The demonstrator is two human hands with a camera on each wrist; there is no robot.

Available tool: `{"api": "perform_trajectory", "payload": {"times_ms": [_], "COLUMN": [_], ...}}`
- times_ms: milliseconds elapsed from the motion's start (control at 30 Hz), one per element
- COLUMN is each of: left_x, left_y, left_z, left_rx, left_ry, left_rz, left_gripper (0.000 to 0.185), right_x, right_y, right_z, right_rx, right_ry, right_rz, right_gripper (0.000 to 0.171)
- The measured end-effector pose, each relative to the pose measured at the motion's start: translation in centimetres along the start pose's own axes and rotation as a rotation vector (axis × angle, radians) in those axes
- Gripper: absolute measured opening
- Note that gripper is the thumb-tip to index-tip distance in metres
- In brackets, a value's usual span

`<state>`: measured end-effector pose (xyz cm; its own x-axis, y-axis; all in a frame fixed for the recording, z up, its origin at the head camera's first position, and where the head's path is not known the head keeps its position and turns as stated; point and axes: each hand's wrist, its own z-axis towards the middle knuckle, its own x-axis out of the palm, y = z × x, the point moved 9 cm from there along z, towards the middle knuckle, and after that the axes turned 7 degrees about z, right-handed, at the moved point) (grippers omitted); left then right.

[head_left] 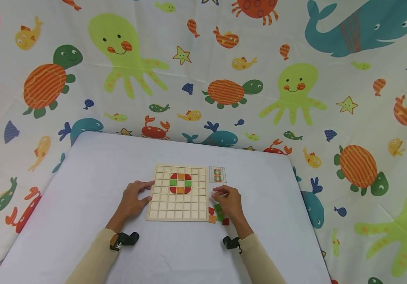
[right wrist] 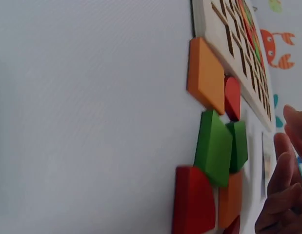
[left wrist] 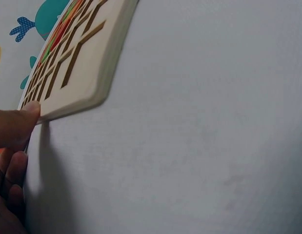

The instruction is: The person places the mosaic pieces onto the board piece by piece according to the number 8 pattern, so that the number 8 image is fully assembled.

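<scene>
A wooden grid board (head_left: 178,205) lies on the table, with red, green and orange tiles (head_left: 180,190) set as a ring in its upper middle cells. My left hand (head_left: 132,199) rests at the board's left edge, thumb (left wrist: 30,112) and forefinger touching it. Off the board's right side, my right hand (head_left: 229,200) hovers with fingers bent, and no piece shows between the fingertips (right wrist: 290,114). Loose pieces lie below it: an orange square (head_left: 212,219), a green piece (right wrist: 214,146), a red rounded-corner piece (right wrist: 193,202) and several others, some partly hidden by the hand in the head view.
A small grid card (head_left: 217,179) with a printed coloured pattern lies beyond the right hand, beside the board's upper right corner. White cloth covers the table (head_left: 175,252). A curtain (head_left: 196,106) printed with sea animals hangs behind and along the sides.
</scene>
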<state>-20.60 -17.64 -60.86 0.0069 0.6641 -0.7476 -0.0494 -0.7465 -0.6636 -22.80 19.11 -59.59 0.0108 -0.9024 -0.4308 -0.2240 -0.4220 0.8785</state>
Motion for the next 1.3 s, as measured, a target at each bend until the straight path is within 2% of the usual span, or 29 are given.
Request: {"api": "perform_trajectory", "payload": {"times_ms": [200, 467, 600, 733, 1000, 1300], "left_x": [0.0, -0.2, -0.4, -0.3, -0.2, -0.2], "left_y": [0.1, -0.2, -0.4, -0.3, -0.1, -0.3], "left_z": [0.0, 0.0, 0.0, 0.0, 0.0, 0.0], "left_rx": [-0.004, 0.014, 0.021, 0.013, 0.001, 0.001], "left_ry": [0.002, -0.020, -0.037, -0.024, -0.004, -0.006], "left_rz": [0.008, 0.009, 0.015, 0.014, 0.017, 0.015], "left_gripper": [0.061, 0.062, 0.062, 0.062, 0.061, 0.062], "right_x": [-0.2, 0.4, 0.5, 1.0, 1.4, 0.6], "right_y": [-0.9, -0.9, -0.8, -0.7, -0.2, 0.1], "right_z": [-0.9, -1.8, -2.0, -2.4, -3.2, -3.7], "right_rx": [0.020, -0.065, -0.104, -0.110, -0.109, -0.140], "right_ry": [0.055, 0.160, 0.166, 0.169, 0.155, 0.153], "right_rz": [-0.071, -0.177, -0.251, -0.303, -0.333, -0.438], "right_gripper": [0.019, 0.020, 0.020, 0.021, 0.014, 0.022]}}
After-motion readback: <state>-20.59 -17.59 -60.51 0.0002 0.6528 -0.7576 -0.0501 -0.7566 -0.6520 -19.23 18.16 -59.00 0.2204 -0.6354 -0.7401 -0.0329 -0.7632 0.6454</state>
